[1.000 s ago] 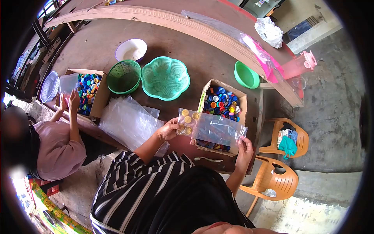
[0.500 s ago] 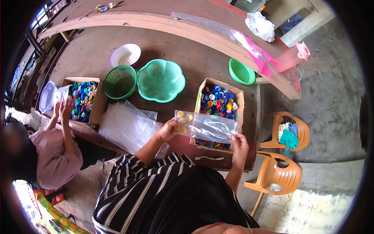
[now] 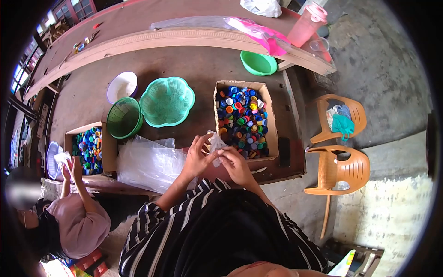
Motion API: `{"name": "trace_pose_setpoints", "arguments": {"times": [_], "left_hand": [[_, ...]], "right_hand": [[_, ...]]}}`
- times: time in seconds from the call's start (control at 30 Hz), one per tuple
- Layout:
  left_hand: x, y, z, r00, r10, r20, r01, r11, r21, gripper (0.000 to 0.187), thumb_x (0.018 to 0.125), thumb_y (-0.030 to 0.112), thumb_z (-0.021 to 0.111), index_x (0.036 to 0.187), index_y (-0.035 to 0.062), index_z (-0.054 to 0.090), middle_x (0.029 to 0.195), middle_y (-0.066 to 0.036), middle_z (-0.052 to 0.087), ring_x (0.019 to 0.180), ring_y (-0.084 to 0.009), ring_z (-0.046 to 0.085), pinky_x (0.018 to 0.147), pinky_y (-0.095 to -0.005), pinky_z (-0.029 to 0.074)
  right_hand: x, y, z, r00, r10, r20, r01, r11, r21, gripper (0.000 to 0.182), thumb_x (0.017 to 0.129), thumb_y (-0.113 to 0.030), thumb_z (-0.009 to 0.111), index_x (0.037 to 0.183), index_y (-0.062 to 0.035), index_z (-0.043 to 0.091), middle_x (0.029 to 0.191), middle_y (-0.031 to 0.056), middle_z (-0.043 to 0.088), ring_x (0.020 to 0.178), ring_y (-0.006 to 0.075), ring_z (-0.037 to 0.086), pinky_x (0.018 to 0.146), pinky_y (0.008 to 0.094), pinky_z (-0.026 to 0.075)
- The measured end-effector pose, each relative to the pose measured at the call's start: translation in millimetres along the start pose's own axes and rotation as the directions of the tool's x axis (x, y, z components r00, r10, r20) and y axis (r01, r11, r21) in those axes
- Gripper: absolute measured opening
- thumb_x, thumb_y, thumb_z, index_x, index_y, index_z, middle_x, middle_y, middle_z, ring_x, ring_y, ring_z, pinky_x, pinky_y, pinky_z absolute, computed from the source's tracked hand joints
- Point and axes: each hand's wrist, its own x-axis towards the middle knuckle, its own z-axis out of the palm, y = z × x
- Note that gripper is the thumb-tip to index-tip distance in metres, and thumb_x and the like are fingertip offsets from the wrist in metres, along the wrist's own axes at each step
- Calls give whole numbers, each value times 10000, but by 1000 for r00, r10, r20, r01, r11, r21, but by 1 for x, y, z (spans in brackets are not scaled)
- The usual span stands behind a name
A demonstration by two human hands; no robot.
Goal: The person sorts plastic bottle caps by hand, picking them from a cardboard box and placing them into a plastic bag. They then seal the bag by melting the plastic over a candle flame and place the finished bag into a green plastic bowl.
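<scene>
Both my hands hold a clear plastic bag (image 3: pixel 216 144), now bunched up, just left of a cardboard box (image 3: pixel 273 134) full of bottle caps (image 3: pixel 244 121). My left hand (image 3: pixel 197 159) has its fingers curled round the bag's left side. From the right, my right hand (image 3: pixel 234 165) pinches the gathered plastic, its fingertips close to those of the left. Fingers hide most of what is inside the bag. A stack of flat clear plastic bags (image 3: pixel 146 164) lies on the table left of my left hand.
A teal basket (image 3: pixel 167 102), dark green basket (image 3: pixel 124 117), white bowl (image 3: pixel 122 87) and green basin (image 3: pixel 258 63) stand farther back. At left a co-worker (image 3: pixel 78 221) handles white plastic beside another box of caps (image 3: pixel 110 147). Orange chairs (image 3: pixel 341 171) stand right.
My right hand has moved left to meet my left hand. The bag, stretched flat before with yellowish caps at its left end, is now bunched between them. The view has shifted.
</scene>
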Motion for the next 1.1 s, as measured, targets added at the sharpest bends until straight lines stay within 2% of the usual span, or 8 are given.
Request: {"name": "trace_pose_setpoints", "arguments": {"times": [0.13,0.23,0.47,0.6,0.73,0.87,1.03,1.1], "left_hand": [[-2,6,8,989,124,-79,-126,992,-15,322,809,8,715,1102,-7,583,886,-121,583,625,-188,595,568,-304,493],[-4,8,2,964,194,-184,-191,981,35,212,787,-114,598,958,-20,517,904,-129,579,627,-184,588,539,-304,467],[-12,21,-9,950,276,-148,-244,948,204,138,751,-131,568,796,-13,624,1069,-132,627,787,-245,625,633,-325,497],[-15,29,-6,962,228,-151,-189,953,237,256,752,-131,546,878,8,720,1153,-136,664,880,-270,677,718,-333,530],[-11,36,-2,940,249,-233,-183,945,270,297,767,-123,538,963,-1,725,1143,-139,683,923,-292,691,778,-354,543],[-10,47,-1,930,227,-290,-142,948,284,298,803,-108,551,1041,-15,704,1137,-147,684,945,-305,690,812,-357,540],[-12,61,3,937,122,-328,-44,971,235,312,829,-99,549,1088,-8,698,1155,-143,683,913,-274,697,774,-314,534],[-13,61,5,934,115,-338,-36,972,230,323,833,-98,545,1101,-3,697,1163,-139,683,885,-252,697,749,-301,530]], "right_hand": [[-2,0,4,991,-106,-81,92,982,-167,197,915,-24,613,1107,4,650,1079,121,618,929,220,636,781,303,506],[-6,-7,0,965,25,-260,-55,992,-110,174,884,-2,640,1055,-13,667,1022,110,628,855,211,644,729,308,512],[-6,15,-38,951,-87,-297,75,996,-52,125,896,-21,658,1014,-43,693,1078,82,602,850,161,642,708,272,532],[1,63,-89,928,83,-362,-44,992,114,124,913,-24,636,1015,-58,697,1010,96,623,864,179,661,763,285,531],[9,126,-121,971,229,-61,-235,897,-375,151,898,-82,640,1035,-56,699,954,136,681,871,237,676,778,325,523],[12,154,-103,709,517,479,-143,771,-621,245,898,-183,620,1096,-67,706,1009,154,711,956,269,671,853,364,504],[45,163,-100,667,600,443,-118,672,-731,382,884,-195,615,1252,-92,633,1259,187,616,1165,350,583,982,413,461],[52,190,-109,869,339,360,-51,785,-617,439,855,-173,676,1275,-69,601,1355,190,542,1242,345,530,1034,397,435]]}}
